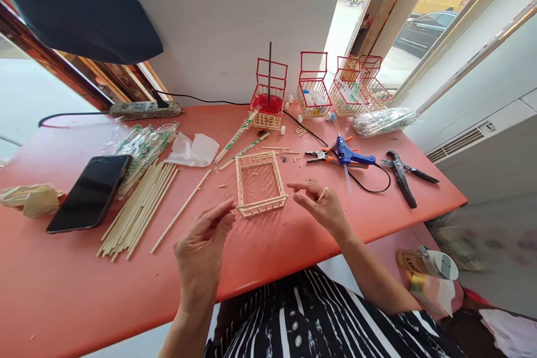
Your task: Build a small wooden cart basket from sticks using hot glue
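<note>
A small rectangular basket frame (pixel 262 205) made of pale wooden stick pieces lies on the table in front of me, its middle open to the tabletop. My left hand (pixel 210 232) is at its near left corner, index fingertip at or just beside the sticks; thumb and index are slightly apart with nothing visible between them. To the right of the frame, my right hand (pixel 321 207) has a short stick piece (pixel 323 194) tucked in its curled fingers, while its index finger points toward the frame without touching it. Wood crumbs lie inside and around the frame.
Left are a bundle of sticks (pixel 138 210), a single stick (pixel 180 212), a phone (pixel 90 193) and wrapped chopsticks (pixel 146 145). A blue glue gun (pixel 352 154), pliers (pixel 323 156) and black cutters (pixel 403 176) lie right. Red-trimmed stick baskets (pixel 268 117) stand behind.
</note>
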